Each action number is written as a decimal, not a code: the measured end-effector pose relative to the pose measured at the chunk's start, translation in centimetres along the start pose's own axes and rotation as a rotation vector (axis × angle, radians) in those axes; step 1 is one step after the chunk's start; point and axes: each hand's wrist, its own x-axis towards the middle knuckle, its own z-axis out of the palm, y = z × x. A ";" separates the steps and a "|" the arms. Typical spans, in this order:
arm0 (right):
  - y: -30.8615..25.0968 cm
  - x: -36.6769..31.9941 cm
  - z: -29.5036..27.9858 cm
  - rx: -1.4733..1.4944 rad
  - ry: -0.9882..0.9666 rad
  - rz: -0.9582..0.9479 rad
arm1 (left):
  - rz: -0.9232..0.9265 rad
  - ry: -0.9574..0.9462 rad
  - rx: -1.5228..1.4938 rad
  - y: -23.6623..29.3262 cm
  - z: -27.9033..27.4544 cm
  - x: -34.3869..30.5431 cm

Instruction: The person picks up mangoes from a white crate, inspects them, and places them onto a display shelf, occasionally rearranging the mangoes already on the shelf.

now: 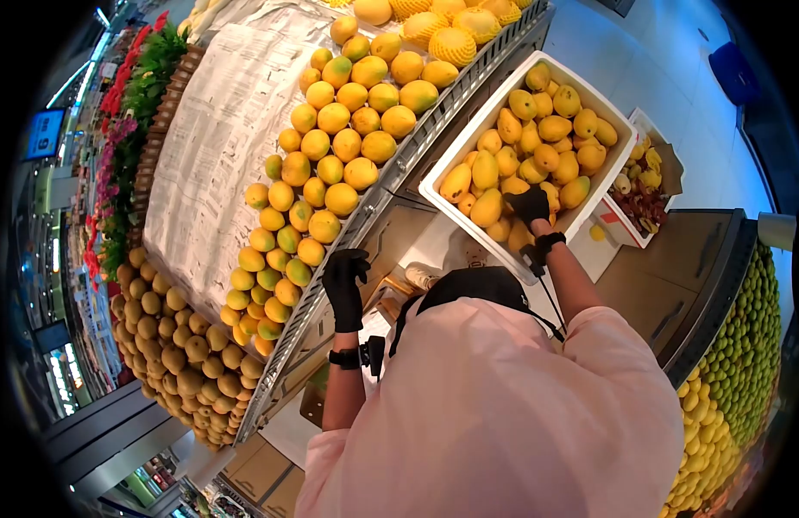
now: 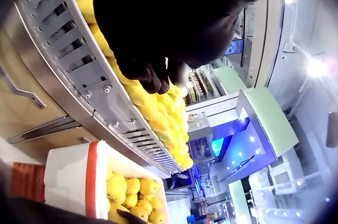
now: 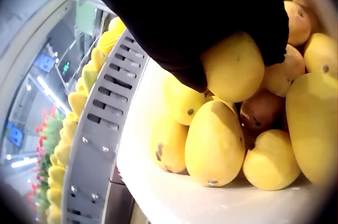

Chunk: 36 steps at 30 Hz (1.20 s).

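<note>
R hand (image 1: 531, 205), black glove, grasps a mango (image 3: 232, 65) in the white crate (image 1: 464, 134) at approx 1 o'clock, L hand (image 1: 342, 281) at its 8 o'clock by the metal display rail (image 2: 68, 49), fingers curled, can't tell if holding anything.

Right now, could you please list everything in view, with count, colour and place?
shelf mangoes: dozens, yellow to green, rows on the sloped display.
crate: one, white, right of the display.
crate mangoes: many, yellow, inside the crate.
held mango: one, yellow, inside the crate.
netted fruit: several, yellow, top of the display.
newspaper: many sheets, white, left of the shelf mangoes.
brown fruit: many, brown, lower left.
green fruit: many, green to yellow, far right.
rail: one, grey metal, display edge.
left hand: one, black glove, at the rail.
right hand: one, black glove, grips the held mango.
</note>
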 end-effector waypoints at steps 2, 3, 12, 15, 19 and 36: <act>-0.4 -1.5 -1.8 0.443 0.047 -0.056 | -0.027 -0.002 -0.017 0.3 0.1 0.1; -1.7 -2.3 -4.4 0.602 -0.187 0.356 | -0.036 0.000 -0.032 0.5 0.4 0.5; -3.5 -4.0 -8.3 1.549 -0.549 0.252 | -0.070 -0.116 -0.053 1.8 3.6 1.7; -6.9 -4.3 -9.2 1.629 -0.641 0.252 | -0.038 -0.170 -0.054 2.3 5.0 2.3; -11.9 -5.7 -10.2 1.629 -0.759 0.190 | 0.043 -0.321 0.128 5.0 6.8 2.8; -23.6 -11.6 -8.8 0.708 -0.193 -0.628 | 0.282 -0.327 0.449 8.2 8.6 5.3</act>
